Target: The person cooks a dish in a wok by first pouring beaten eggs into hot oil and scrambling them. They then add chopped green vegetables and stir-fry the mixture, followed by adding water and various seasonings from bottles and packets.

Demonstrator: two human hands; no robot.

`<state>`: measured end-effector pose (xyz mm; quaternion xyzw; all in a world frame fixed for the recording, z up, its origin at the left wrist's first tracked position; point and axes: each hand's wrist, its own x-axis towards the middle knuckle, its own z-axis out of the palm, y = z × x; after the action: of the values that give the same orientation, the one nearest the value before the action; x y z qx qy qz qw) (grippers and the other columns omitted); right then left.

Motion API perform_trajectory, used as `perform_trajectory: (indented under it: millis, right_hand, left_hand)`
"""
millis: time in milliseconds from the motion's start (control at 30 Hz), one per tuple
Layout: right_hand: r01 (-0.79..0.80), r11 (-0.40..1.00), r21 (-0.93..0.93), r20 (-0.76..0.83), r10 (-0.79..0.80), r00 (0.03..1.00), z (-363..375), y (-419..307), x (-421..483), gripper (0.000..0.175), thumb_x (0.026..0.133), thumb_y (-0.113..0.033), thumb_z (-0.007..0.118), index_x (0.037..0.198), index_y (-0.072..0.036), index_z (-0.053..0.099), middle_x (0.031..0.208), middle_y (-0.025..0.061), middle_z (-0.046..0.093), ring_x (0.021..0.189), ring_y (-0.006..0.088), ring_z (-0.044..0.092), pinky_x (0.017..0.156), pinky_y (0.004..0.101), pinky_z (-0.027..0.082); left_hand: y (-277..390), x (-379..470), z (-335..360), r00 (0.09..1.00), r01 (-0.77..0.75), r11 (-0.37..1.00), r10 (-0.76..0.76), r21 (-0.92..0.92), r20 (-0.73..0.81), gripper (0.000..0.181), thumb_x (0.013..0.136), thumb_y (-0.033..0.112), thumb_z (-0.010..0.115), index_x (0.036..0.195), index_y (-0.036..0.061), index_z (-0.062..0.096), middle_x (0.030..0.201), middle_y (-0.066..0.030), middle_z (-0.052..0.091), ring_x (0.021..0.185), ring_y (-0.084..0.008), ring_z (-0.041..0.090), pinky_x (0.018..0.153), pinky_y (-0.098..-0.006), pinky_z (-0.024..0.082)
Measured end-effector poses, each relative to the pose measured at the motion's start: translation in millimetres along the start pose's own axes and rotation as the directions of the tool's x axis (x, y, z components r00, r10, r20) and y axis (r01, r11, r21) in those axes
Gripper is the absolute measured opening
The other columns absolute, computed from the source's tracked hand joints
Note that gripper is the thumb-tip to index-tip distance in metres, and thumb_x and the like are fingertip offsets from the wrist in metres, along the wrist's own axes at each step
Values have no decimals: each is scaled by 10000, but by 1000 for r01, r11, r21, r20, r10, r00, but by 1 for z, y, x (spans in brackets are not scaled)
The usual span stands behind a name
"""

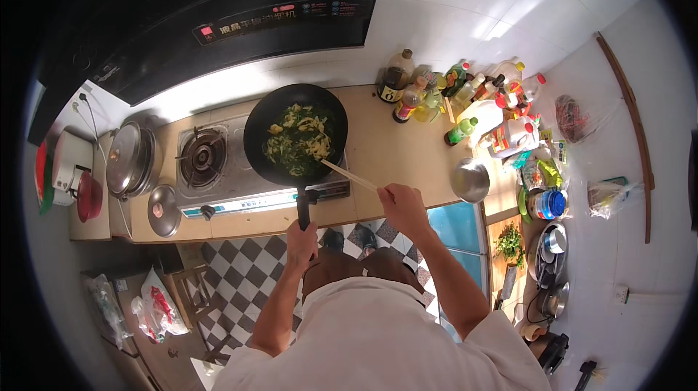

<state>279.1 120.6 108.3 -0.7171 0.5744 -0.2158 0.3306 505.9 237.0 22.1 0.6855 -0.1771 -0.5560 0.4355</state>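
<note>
My left hand [303, 244] is closed around the black handle of a dark wok [253, 143], which rests over the right side of a two-burner gas stove [240, 173]. In the wok lie chopped green leaves mixed with yellow pieces that look like egg [297, 140]. My right hand [402, 205] grips a pair of long chopsticks [351, 175], their tips touching the food at the wok's lower right. The burner beneath the wok is hidden; the left burner [203, 155] is bare.
Left of the stove stand a lidded metal pot [126, 159] and a loose lid [164, 210]. Bottles [396, 76] crowd the counter's back right, near a metal bowl [470, 179]. A cleaver [508, 282] and green herbs [510, 244] lie on the right counter. The range hood [245, 36] overhangs the back.
</note>
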Motion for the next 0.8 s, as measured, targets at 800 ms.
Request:
perform_trajectory:
  millis: [800]
  right_hand:
    - [-144, 38, 989, 47, 840, 541, 25, 137, -199, 263, 1030, -278, 574, 1001, -21, 617, 662, -14, 511, 510, 108, 496, 468, 258, 406]
  left_hand:
    - [-23, 111, -39, 991, 41, 998, -47, 47, 127, 209, 961, 245, 619, 967, 67, 509, 726, -28, 529, 487, -127, 525, 436, -282, 481]
